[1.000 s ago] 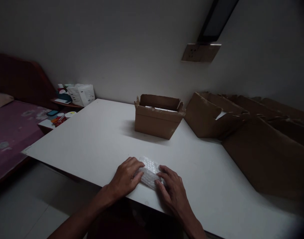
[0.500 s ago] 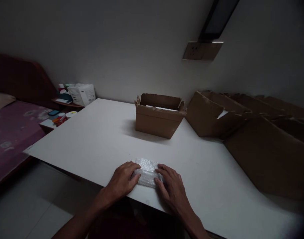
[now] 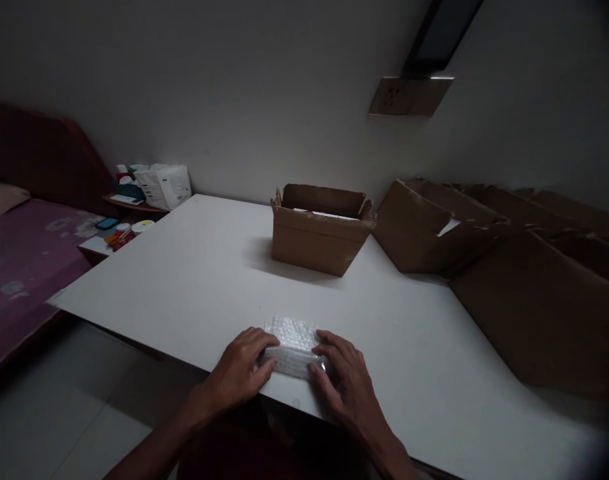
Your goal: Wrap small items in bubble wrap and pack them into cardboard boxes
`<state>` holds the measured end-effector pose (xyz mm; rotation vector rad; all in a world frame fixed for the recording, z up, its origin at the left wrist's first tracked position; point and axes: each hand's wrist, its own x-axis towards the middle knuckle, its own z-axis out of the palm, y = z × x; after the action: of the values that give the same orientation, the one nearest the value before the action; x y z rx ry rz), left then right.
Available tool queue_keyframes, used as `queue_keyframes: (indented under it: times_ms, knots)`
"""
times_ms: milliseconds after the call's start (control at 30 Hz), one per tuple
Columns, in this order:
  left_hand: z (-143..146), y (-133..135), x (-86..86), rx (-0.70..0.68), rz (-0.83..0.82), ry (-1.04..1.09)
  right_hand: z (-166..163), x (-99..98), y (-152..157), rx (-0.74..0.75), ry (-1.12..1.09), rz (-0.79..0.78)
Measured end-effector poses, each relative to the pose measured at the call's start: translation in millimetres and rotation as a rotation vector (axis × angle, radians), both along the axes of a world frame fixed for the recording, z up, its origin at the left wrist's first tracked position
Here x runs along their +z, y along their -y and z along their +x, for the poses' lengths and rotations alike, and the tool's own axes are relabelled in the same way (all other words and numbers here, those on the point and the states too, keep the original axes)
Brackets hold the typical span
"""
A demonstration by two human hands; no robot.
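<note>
Bubble wrap lies between the two hands, on the table near its edge. We note the left hand grasping one end, the right hand the other, thumbs nearest us. The wrap sits straighter between them than a second ago; we judge the roll better lined up, a flat flap remaining beyond the fingers. Farther ahead of both hands: an open cardboard box. Beyond the right hand: more boxes.

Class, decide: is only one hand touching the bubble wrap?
No, the left hand and the right hand both touch the bubble wrap, one at each side.
</note>
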<state>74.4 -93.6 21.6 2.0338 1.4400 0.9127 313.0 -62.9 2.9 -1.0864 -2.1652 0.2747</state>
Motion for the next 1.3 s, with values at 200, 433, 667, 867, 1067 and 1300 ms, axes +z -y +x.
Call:
queue_keyframes:
  times_ms: [200,433,667,867,1067,1300]
  knots:
    - [1.3,0.0,1.6,-0.046,0.153,0.021,-2.1,1.1,6.9,0.049,0.012,-0.004]
    - [9.1,-11.9,-0.3,-0.025,0.343,0.06,-1.7,3.9,1.8,0.088,-0.011,0.094]
    - [0.8,-1.0,-3.9,-0.014,0.077,0.098,-2.8,-0.5,10.5,0.068,-0.064,-0.047]
    - [4.5,-8.4,2.4,0.032,-0.059,0.109,-4.9,-3.2,9.2,0.026,-0.08,-0.046]
    - [7.6,-17.5,-6.1,0.063,-0.035,0.055,-1.6,-0.6,10.3,-0.071,-0.024,0.151]
    - [9.9,-19.0,-8.5,0.096,0.047,0.034,-13.1,5.5,2.1,0.079,0.167,0.133]
